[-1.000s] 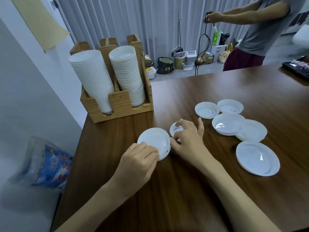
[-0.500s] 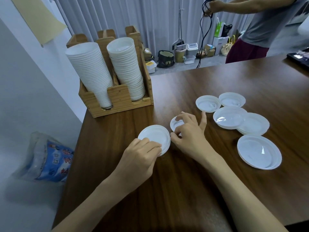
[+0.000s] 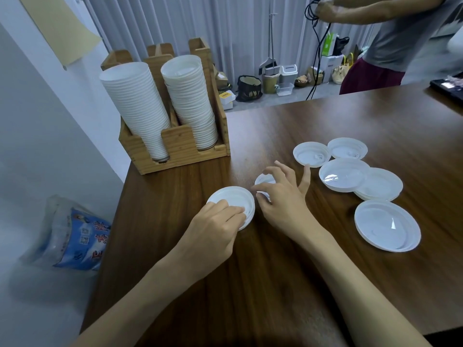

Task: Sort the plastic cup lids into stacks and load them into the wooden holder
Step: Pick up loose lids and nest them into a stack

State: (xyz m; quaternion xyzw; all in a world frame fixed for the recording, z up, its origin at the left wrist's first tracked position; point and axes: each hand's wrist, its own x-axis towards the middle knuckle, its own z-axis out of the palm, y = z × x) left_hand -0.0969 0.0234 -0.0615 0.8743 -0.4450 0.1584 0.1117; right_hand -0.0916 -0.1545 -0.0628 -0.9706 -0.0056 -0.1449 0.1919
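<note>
Head view. A medium lid (image 3: 231, 197) is seen flat on the table (image 3: 275, 284), a little in front of the wooden holder (image 3: 175, 149). Its near rim is gripped by the left hand (image 3: 216, 222), whose fingers are curled over the edge. Just to the right, a small lid (image 3: 264, 180) is largely hidden under the right hand (image 3: 284, 199); it is grasped with the thumb at the near rim and the curled fingers at the far rim, while the little finger is held out straight. The two lids are nearly touching.

The holder is placed at the table's far left corner. Its two front compartments are filled by a left stack (image 3: 135, 106) and a right stack (image 3: 190, 101) of white lids, both leaning outward toward the camera.

Five loose lids are spread to the right of the hands: two small ones (image 3: 312, 154) at the back, two wider ones (image 3: 343, 175) overlapping in the middle, and the largest lid (image 3: 387, 229) lying apart, nearest the viewer.

A plastic bag (image 3: 72, 236) is seen on the floor at left. Behind the table, a cable (image 3: 319, 46) is held by a second person (image 3: 398, 41).
</note>
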